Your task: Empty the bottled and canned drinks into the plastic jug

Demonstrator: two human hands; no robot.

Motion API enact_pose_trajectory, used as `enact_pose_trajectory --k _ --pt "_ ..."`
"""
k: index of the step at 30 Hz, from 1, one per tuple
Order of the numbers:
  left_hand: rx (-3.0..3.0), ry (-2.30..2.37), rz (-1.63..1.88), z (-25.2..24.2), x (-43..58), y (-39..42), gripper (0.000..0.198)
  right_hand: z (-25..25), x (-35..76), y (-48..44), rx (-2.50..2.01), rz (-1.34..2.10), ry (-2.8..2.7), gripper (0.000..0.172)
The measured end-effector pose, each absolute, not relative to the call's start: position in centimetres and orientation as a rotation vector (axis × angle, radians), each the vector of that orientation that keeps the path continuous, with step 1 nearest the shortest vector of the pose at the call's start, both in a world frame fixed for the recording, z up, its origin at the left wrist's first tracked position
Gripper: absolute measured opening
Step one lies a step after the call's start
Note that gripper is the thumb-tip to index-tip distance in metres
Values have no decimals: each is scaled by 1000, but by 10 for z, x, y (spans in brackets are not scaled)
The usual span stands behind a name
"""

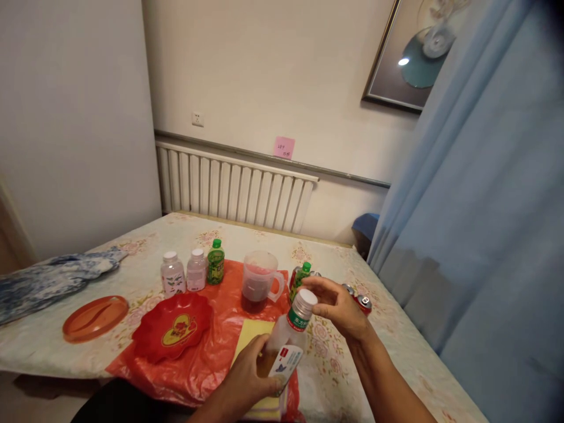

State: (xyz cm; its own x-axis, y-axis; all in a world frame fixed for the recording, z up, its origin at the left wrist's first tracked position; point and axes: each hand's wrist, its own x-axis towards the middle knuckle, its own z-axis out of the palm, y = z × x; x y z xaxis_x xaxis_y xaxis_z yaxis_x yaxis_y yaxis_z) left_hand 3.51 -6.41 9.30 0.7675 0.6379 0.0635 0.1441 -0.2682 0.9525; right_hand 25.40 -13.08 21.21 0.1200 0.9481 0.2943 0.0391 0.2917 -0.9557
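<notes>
My left hand (253,373) is wrapped around the lower part of a clear tea bottle (287,346). Brownish liquid shows low in the bottle, which tilts to the right and has a white cap (307,298). Beside that cap hovers my right hand (341,306), fingers curved and apart, holding nothing. Below the bottle lies a folded yellow cloth (253,335) on a red plastic sheet (224,329). A translucent measuring jug (259,282) with dark liquid stands just behind. Partly hidden by my right hand is a green-capped bottle (303,273).
A red scalloped plate (150,332) and an orange lid (94,317) lie left. Two white-capped bottles (172,273) and a green drink bottle (215,262) stand behind the plate. Several cans (363,304) are at right. A blue curtain (476,205) hangs along the right side.
</notes>
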Motion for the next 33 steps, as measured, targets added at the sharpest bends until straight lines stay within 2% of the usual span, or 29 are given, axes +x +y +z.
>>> enact_pose_trajectory --k 8,12,15,18,21,29,31,33 --pt "1797 625 527 89 37 -63 56 205 255 -133 -1040 912 -1197 76" --pt "1772 640 518 86 38 -62 56 182 250 -136 -1075 900 -1103 85" --pt "1743 605 541 77 40 -59 60 153 235 -144 -1106 922 -1116 85" --pt "1718 566 548 65 44 -56 63 124 217 -154 -1184 1026 -1148 73" --pt "1721 537 539 52 51 -57 64 103 205 -160 -1289 984 -1125 60" --pt "1846 482 553 5 78 -44 79 77 228 -166 -1536 758 -1028 49" --pt "1977 583 580 -9 78 -31 71 76 245 -167 -1587 670 -1002 45" --pt "2079 732 618 -23 75 -16 51 77 265 -167 -1611 596 -962 45"
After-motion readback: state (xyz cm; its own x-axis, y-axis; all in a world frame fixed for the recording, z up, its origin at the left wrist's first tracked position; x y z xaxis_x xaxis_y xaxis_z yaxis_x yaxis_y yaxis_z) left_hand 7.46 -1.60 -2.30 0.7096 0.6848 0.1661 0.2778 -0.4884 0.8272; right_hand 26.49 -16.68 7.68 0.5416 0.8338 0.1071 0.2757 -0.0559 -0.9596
